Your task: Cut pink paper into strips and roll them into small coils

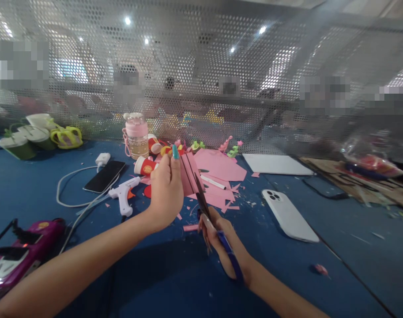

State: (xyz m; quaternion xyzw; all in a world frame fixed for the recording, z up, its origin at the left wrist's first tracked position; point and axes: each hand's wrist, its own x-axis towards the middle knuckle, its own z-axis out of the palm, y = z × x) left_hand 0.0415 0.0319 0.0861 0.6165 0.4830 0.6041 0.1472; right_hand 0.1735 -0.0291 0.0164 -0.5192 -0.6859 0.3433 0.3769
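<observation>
My left hand point(166, 190) pinches a piece of pink paper point(188, 172) with dark lines across it, thumb towards me. My right hand point(226, 240) grips a pair of scissors point(203, 201) with blue handles. Their dark blades point up and meet the lower right edge of the paper; whether they are parted cannot be made out. Behind the hands lie larger pink paper sheets point(217, 163) with a white pen point(212, 182) on top. Small pink offcuts point(191, 228) are scattered around and below the blades.
Left are a white glue gun point(123, 194), a black phone point(104, 176), a cable and a purple power strip point(32, 247). A pink-lidded bottle point(137, 137) and red paper cup point(145, 166) stand behind. Right are a white phone point(289, 215) and a white flat slab point(277, 164). A perforated screen point(201, 88) rises behind.
</observation>
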